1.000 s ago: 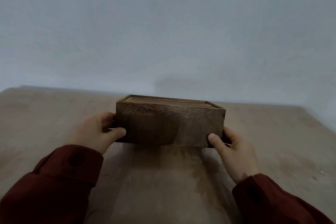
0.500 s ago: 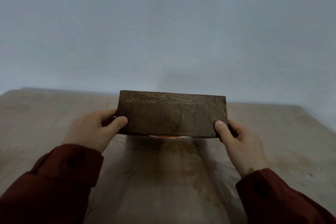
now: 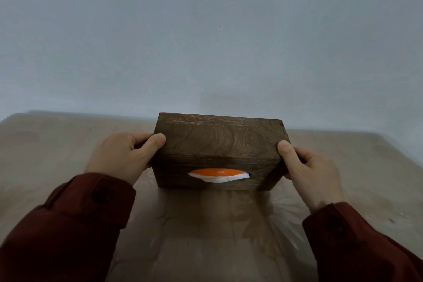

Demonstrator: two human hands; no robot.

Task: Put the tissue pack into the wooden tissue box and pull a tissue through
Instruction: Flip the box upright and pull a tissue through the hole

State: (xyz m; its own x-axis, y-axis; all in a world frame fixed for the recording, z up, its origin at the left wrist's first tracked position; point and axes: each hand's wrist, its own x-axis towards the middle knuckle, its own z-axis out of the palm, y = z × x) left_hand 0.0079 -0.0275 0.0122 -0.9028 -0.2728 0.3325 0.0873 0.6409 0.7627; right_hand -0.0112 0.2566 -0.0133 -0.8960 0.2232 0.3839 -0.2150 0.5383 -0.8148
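1. Holding the dark brown rectangular wooden tissue box off the beige plastic-covered surface, tilted so its slotted face points toward me and a plain side faces up.
2. Step in hand, as I judge it: pack looks already loaded, I'm turning the box to get at the slot. The orange-and-white tissue pack shows through the oval slot on the near face; no tissue sticks out yet.
3. My left hand grips the left end of the box, thumb curled over the upper face, fingers wrapped behind the end.
4. My right hand grips the right end the same way, thumb on the top edge, fingers behind and hidden.
5. Box sits directly between both hands, touching both, above the surface; I can't tell whether the bottom edge touches it.
6. Next move probably calls for setting the box down slot-up, freeing one hand, then pinching the white tissue edge at the slot and drawing it through while the other hand steadies the box.
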